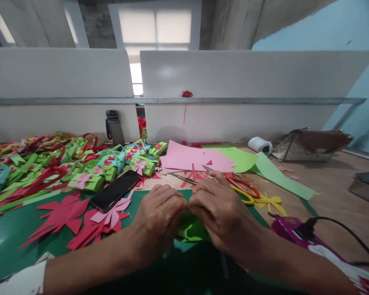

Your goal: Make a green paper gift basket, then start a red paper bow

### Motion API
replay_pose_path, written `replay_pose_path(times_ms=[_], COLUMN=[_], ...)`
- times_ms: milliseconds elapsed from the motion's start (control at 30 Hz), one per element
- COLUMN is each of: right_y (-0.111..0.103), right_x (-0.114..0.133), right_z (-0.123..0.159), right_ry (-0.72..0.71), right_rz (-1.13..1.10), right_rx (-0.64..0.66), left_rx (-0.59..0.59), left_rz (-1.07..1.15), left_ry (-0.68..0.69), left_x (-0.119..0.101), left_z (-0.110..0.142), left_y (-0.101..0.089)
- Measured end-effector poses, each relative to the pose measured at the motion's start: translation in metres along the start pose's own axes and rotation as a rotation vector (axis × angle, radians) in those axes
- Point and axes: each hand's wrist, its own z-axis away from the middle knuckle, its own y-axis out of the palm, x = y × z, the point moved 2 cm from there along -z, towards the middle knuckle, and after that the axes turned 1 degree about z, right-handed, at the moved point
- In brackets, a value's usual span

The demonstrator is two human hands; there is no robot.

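Both hands meet over a green mat [160, 270] at the front of the table. My left hand [161, 215] has its fingers closed on the near-side edge of a light green paper piece [195, 229]. Curled beside it, my right hand [223, 209] pinches the same green paper, the two sets of fingertips almost touching. Most of the paper is hidden under my hands, so its full shape cannot be made out. Just beyond my right hand lie scissors with red handles [247, 186] and scissors with yellow handles [247, 198].
Small green paper bags [90, 180] pile up at left, near a black phone [115, 190] and red paper flowers [61, 213]. Pink sheets [193, 157] lie ahead. To the right are a purple power strip [290, 229] with a cord, a yellow flower [269, 201] and a handbag [310, 145].
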Motion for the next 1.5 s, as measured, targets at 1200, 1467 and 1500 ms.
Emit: replay_pose_path(times_ms=[1200,1467,1500], right_y=[-0.008,-0.006,-0.007], right_x=[0.005,0.006,0.006], right_z=[-0.001,0.000,0.000], right_ry=[-0.024,-0.045,-0.051], right_rz=[-0.031,-0.027,-0.018], right_rx=[-0.141,-0.068,-0.057], left_rx=[0.120,0.117,0.130], left_rz=[0.454,0.322,0.294], left_ry=[-0.406,-0.188,-0.159], left_x=[-0.007,-0.005,-0.006], left_z=[-0.012,-0.015,-0.016], left_y=[-0.011,-0.012,-0.012])
